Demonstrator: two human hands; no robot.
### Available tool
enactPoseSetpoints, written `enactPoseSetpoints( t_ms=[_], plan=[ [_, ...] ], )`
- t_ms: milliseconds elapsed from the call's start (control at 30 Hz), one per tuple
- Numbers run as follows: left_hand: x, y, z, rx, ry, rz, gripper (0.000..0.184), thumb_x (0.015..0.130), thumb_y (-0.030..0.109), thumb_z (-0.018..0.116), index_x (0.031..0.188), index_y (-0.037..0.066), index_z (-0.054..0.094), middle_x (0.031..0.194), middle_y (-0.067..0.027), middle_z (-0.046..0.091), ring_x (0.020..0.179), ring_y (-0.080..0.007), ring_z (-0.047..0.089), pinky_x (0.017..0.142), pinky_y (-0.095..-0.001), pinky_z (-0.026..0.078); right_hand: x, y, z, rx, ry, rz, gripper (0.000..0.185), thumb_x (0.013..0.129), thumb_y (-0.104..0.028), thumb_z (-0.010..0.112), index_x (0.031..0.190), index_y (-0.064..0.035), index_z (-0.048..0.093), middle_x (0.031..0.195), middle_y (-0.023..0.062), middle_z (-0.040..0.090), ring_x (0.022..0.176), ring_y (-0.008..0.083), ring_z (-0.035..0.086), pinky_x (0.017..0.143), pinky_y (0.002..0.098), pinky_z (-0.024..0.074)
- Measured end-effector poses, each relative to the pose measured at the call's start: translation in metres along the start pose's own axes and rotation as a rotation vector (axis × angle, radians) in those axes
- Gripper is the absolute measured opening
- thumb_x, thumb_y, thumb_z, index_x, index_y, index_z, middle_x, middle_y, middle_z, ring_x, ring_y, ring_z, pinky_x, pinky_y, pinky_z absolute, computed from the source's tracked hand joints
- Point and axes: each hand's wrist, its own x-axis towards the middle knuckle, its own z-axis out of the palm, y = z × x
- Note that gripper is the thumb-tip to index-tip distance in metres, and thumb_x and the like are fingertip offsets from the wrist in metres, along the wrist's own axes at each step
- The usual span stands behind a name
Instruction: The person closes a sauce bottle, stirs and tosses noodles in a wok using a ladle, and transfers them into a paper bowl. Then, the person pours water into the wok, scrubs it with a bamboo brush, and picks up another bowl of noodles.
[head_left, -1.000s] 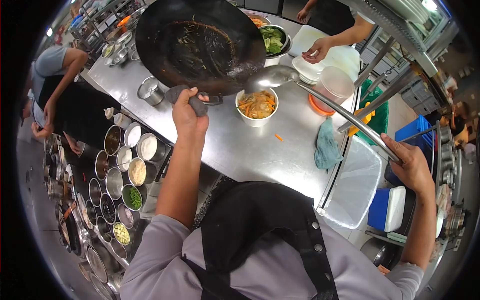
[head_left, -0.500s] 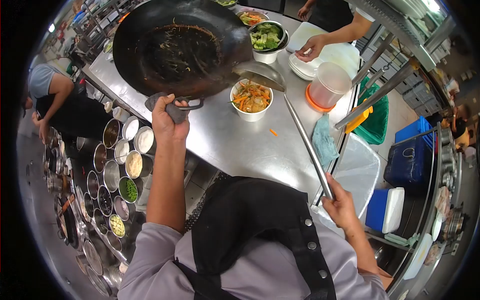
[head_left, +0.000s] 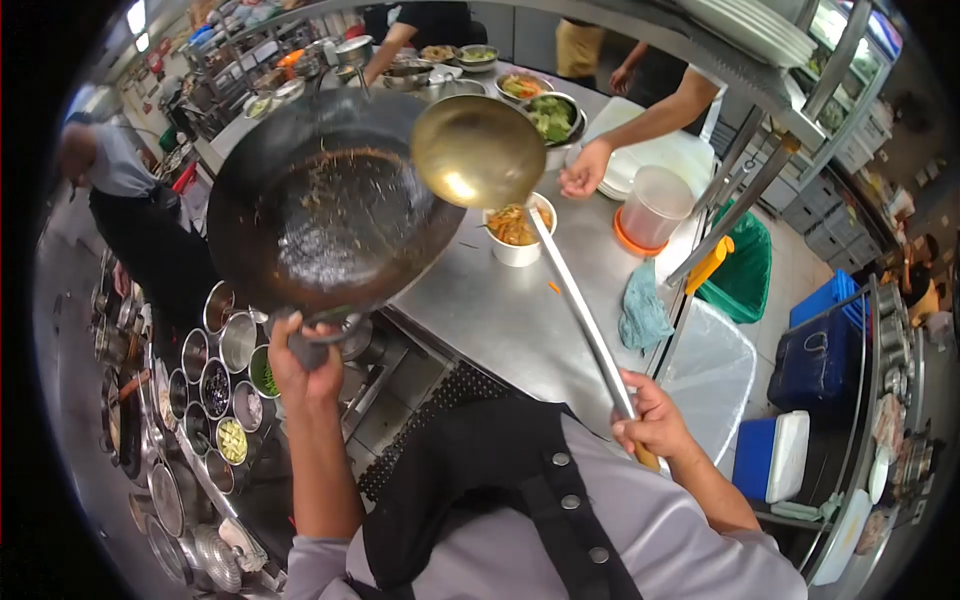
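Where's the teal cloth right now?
In the head view, the teal cloth lies on the steel counter near its right edge, between the clear tub and the person's right hand.

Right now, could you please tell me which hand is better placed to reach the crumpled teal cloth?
Probably the right hand: it holds a long metal ladle but is nearer the cloth; the left hand grips the round black wok.
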Motion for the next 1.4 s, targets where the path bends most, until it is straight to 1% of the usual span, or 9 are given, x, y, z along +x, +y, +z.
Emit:
enactPoseSetpoints(
  t_ms=[233,533,600,767,967,1167,1267,1367,1400],
  plan=[
    [-0.163,0.124,-0.129,-0.240,0.113,-0.030,0.010,0.080,0.004,0.067,0.086,0.007,0.059,0.075,-0.0072,0.066,0.057,-0.0179,0.064,0.060,-0.0303,0.061,0.043,0.031,0.124,-0.115,-0.558,0.117,0.081,0.087,0.012,0.062,0.157,-0.0182,0.035,0.085,0.0027,0.057,0.066,0.0073,0.054,0.057,0.0229,0.0446],
    [-0.391,0.233,-0.335,-0.434,0.487,0.736,0.008,0.081,0.007,0.065,0.082,0.008,0.057,0.071,-0.0061,0.060,0.072,-0.0211,0.059,0.075,-0.0387,0.052,0.057,0.135,0.318,-0.405,-1.105,0.186,0.081,0.080,0.016,0.065,0.154,-0.0078,0.040,0.098,0.0027,0.064,0.072,0.0034,0.055,0.062,0.0198,0.0427],
    [-0.417,0.255,-0.386,-0.481,0.500,0.816,0.005,0.083,0.007,0.062,0.083,0.008,0.058,0.076,-0.0061,0.060,0.077,-0.0202,0.059,0.078,-0.0383,0.050,0.060,0.161,0.346,-0.313,-1.132,0.235,0.086,0.078,0.018,0.061,0.156,-0.0066,0.037,0.127,0.0051,0.061,0.091,0.0080,0.058,0.082,0.0247,0.0465],
    [-0.463,0.302,-0.486,-0.622,0.714,1.078,0.004,0.085,0.007,0.060,0.084,0.008,0.057,0.078,-0.0042,0.061,0.074,-0.0176,0.060,0.071,-0.0383,0.055,0.060,0.181,0.427,-0.411,-1.234,0.273,0.084,0.077,0.019,0.064,0.153,-0.0052,0.040,0.131,0.0062,0.060,0.111,0.0119,0.061,0.096,0.0289,0.0480],
    [-0.493,0.324,-0.599,-0.858,0.707,1.309,0.005,0.085,0.008,0.062,0.087,0.009,0.058,0.079,-0.0037,0.061,0.073,-0.0182,0.061,0.068,-0.0371,0.056,0.089,0.217,0.591,-0.505,-1.349,0.435,0.080,0.079,0.012,0.067,0.153,-0.0070,0.040,0.087,0.0040,0.065,0.066,0.0114,0.062,0.059,0.0257,0.0510],
    [-0.473,0.342,-0.611,-0.924,1.026,1.427,0.029,0.088,0.027,0.075,0.106,0.011,0.057,0.097,-0.0064,0.062,0.081,-0.0218,0.060,0.070,-0.0372,0.056,0.062,0.311,0.910,-0.710,-1.837,-0.299,0.079,0.082,0.001,0.065,0.155,-0.0063,0.036,0.102,0.0105,0.065,0.068,0.0120,0.061,0.061,0.0298,0.0526],
    [-0.466,0.313,-0.581,-0.835,1.110,1.469,0.022,0.092,0.021,0.071,0.106,0.009,0.058,0.095,-0.0055,0.062,0.083,-0.0208,0.061,0.069,-0.0402,0.056,0.026,0.370,1.048,-0.777,-2.043,-0.280,0.088,0.083,-0.004,0.066,0.160,-0.0138,0.026,0.100,0.0122,0.064,0.066,0.0168,0.062,0.063,0.0329,0.0534],
    [-0.457,0.265,-0.547,-0.667,1.315,1.359,0.017,0.094,0.022,0.068,0.102,0.009,0.062,0.087,-0.0054,0.064,0.074,-0.0214,0.062,0.067,-0.0401,0.056,0.009,0.483,1.143,-0.690,-1.893,-0.953,0.076,0.082,-0.009,0.063,0.154,-0.0120,0.038,0.107,0.0306,0.068,0.092,0.0447,0.069,0.082,0.0492,0.0544],
    [-0.454,0.249,-0.536,-0.663,1.388,1.313,0.016,0.094,0.023,0.067,0.100,0.008,0.063,0.085,-0.0054,0.064,0.071,-0.0217,0.063,0.066,-0.0391,0.056,-0.006,0.502,1.165,-0.842,-1.883,-0.902,0.063,0.082,-0.010,0.063,0.143,-0.0068,0.047,0.111,0.0319,0.067,0.106,0.0491,0.064,0.093,0.0517,0.0502]
  ],
)
